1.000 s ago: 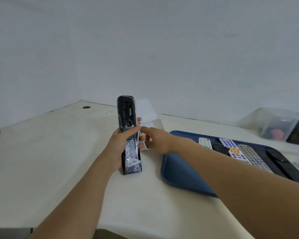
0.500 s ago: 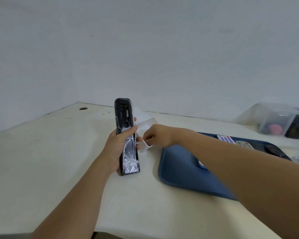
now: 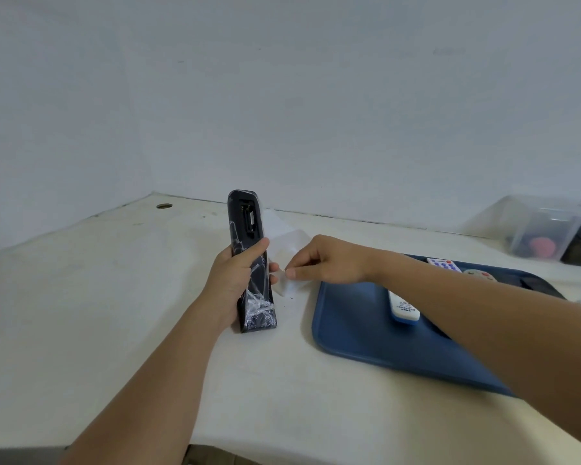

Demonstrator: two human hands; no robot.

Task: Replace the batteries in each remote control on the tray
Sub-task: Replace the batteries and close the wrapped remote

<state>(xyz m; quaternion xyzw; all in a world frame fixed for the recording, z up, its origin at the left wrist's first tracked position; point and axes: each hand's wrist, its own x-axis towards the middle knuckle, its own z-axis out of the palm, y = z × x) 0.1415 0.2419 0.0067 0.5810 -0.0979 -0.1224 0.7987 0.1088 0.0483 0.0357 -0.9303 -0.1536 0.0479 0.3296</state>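
My left hand [image 3: 232, 280] grips a black remote [image 3: 249, 229] wrapped in clear plastic and holds it upright off the table, back side towards me with the battery compartment open at the top. Just right of it lies a small white box [image 3: 287, 246]. My right hand [image 3: 326, 263] hovers over the box's near rim, its thumb and curled fingers pinched together there; what is between them is hidden. The blue tray [image 3: 349, 330] lies to the right, under my right forearm, and holds several remotes, among them a white one with a blue end [image 3: 404, 308].
A clear plastic container [image 3: 547, 233] with dark and red things inside stands at the back right by the wall. A small round hole [image 3: 164, 206] marks the table's far left corner. The table's front edge runs along the bottom.
My right hand's fingers have curled from reaching into the white box to a pinch at its near rim. The left hand and black remote have barely shifted. The view has tilted slightly.
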